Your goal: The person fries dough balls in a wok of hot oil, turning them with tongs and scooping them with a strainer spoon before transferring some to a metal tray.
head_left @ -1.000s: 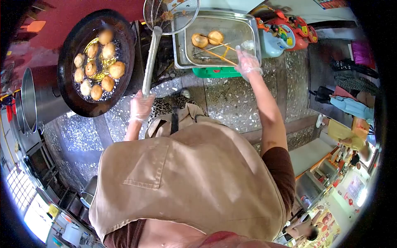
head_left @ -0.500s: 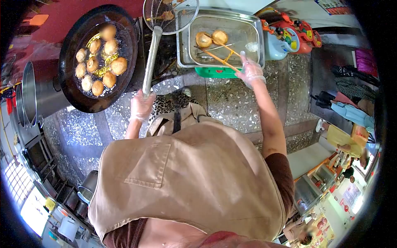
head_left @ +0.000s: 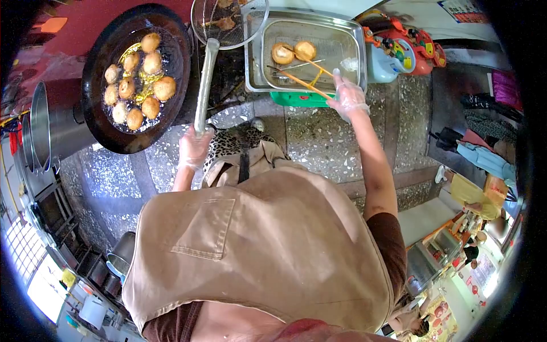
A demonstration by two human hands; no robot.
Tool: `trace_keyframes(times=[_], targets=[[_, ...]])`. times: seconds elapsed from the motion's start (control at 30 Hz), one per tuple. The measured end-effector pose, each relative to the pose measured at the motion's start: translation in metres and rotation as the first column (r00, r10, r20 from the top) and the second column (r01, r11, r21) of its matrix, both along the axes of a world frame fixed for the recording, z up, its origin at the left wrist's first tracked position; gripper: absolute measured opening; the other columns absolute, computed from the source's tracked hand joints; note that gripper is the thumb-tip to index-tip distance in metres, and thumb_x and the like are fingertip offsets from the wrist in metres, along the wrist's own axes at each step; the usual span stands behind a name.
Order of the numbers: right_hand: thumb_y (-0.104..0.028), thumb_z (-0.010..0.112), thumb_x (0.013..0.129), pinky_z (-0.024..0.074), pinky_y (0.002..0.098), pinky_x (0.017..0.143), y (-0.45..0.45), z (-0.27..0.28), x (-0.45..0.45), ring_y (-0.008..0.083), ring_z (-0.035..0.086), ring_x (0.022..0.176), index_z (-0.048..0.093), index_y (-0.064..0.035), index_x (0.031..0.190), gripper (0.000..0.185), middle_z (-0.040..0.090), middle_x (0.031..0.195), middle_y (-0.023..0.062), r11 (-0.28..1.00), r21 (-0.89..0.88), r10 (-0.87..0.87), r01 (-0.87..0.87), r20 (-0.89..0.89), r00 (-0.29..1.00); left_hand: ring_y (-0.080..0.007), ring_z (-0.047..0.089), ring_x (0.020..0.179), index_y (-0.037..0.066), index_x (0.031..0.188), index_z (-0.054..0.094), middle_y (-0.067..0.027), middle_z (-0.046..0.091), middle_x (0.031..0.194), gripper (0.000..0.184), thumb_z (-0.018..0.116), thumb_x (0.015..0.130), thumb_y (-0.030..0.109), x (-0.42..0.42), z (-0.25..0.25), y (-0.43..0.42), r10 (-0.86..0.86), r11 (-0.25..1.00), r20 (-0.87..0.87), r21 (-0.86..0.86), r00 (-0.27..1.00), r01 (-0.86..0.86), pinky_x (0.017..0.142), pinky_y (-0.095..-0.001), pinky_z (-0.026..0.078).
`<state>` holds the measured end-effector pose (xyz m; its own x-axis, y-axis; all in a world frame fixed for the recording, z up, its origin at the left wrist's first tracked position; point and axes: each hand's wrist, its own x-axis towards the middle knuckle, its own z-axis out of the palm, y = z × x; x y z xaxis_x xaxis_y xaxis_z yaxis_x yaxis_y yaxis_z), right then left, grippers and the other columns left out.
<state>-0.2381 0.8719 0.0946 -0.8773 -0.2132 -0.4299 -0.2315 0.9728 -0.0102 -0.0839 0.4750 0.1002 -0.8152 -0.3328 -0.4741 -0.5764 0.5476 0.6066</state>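
Note:
In a clear plastic glove, my left hand is closed round the metal handle of a mesh strainer. A few browned bits lie in the strainer's basket, beside the wok. My gloved right hand grips long orange-brown tongs joined by a crosspiece. The tongs reach into a metal tray with a mesh rack. One tong tip is at two round fried pieces, which lie side by side there; I cannot tell if it touches them. Several similar golden balls sit in oil in the black wok.
A green basin shows under the tray. Blue and red gas cylinders stand right of it. Large metal pots are left of the wok. Clothes and bags lie at far right. People are visible at lower right.
The strainer has shifted slightly left. The tongs keep nearly the same place at the fried pieces in the tray. Otherwise little differs.

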Motion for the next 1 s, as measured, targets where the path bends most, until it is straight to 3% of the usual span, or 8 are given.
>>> trace_keyframes(times=[0.47,0.53,0.6,0.67,0.8,0.87,1.0], targets=[[-0.031,0.074,0.069,0.0458,0.0392,0.089,-0.006,0.006,-0.005,0.0336,0.056,0.103,0.023,-0.0028,0.141,0.093,0.053,0.118,0.0195,0.999,0.031,0.014,-0.015,0.03,0.999,-0.0181,0.06,0.059,-0.002,0.093,0.06,-0.0144,0.062,0.064,0.036,0.068,0.077,0.03,-0.003,0.004,0.002,0.034,0.999,0.03,0.012,0.999,-0.034,0.057,-0.0346,0.048],[-0.031,0.075,0.069,0.045,0.0395,0.088,-0.005,0.0,-0.005,0.0304,0.054,0.105,0.025,-0.0049,0.141,0.092,0.054,0.114,0.0136,0.999,0.037,0.018,-0.018,-0.005,1.0,-0.0179,0.06,0.06,-0.002,0.093,0.06,-0.0147,0.062,0.065,0.036,0.068,0.077,0.029,-0.004,0.009,0.002,0.023,1.0,0.043,0.008,0.999,-0.023,0.057,-0.0347,0.048],[-0.031,0.075,0.068,0.0451,0.0395,0.088,-0.005,-0.001,-0.006,0.0305,0.055,0.105,0.025,-0.0048,0.14,0.092,0.054,0.114,0.0136,0.999,0.035,0.018,-0.018,-0.007,1.0,-0.0178,0.06,0.06,-0.002,0.093,0.06,-0.0149,0.062,0.065,0.036,0.068,0.077,0.029,-0.001,0.002,0.002,0.011,1.0,0.056,0.005,0.998,-0.012,0.058,-0.0347,0.048],[-0.031,0.075,0.068,0.0451,0.0396,0.088,-0.007,0.001,-0.007,0.0306,0.055,0.105,0.025,-0.0047,0.14,0.092,0.054,0.114,0.0136,0.999,0.033,0.02,-0.02,-0.008,1.0,-0.0123,0.053,0.051,0.001,0.08,0.058,-0.0044,0.056,0.057,0.031,0.068,0.078,0.031,0.009,-0.02,0.0,0.122,0.992,-0.133,0.03,0.984,-0.119,0.047,-0.0306,0.043],[-0.032,0.075,0.069,0.0458,0.0391,0.087,-0.014,0.008,-0.008,0.0318,0.056,0.102,0.023,-0.0029,0.141,0.093,0.054,0.114,0.0164,0.996,0.088,0.024,-0.025,0.008,1.0,-0.0113,0.051,0.049,0.001,0.081,0.057,-0.0033,0.055,0.056,0.031,0.068,0.078,0.03,0.005,-0.008,0.002,0.154,0.986,-0.139,0.093,0.978,-0.141,0.045,-0.0297,0.042],[-0.032,0.075,0.069,0.0461,0.039,0.088,-0.015,0.008,-0.008,0.0332,0.057,0.101,0.021,-0.0018,0.141,0.095,0.053,0.115,0.0195,0.995,0.096,0.033,-0.033,0.009,0.999,-0.0197,0.062,0.063,-0.003,0.091,0.059,-0.0167,0.062,0.067,0.04,0.068,0.077,0.032,-0.002,-0.001,-0.001,0.036,0.998,0.063,0.042,0.997,-0.039,0.06,-0.0364,0.048],[-0.033,0.075,0.07,0.0461,0.0388,0.087,-0.018,0.008,-0.006,0.0326,0.057,0.101,0.02,-0.0021,0.142,0.096,0.054,0.113,0.0184,0.992,0.126,0.034,-0.032,-0.013,0.999,-0.0215,0.063,0.063,-0.003,0.089,0.059,-0.0178,0.062,0.067,0.04,0.068,0.077,0.033,0.003,-0.015,-0.004,0.029,0.999,0.038,0.031,0.999,-0.03,0.059,-0.037,0.048]])
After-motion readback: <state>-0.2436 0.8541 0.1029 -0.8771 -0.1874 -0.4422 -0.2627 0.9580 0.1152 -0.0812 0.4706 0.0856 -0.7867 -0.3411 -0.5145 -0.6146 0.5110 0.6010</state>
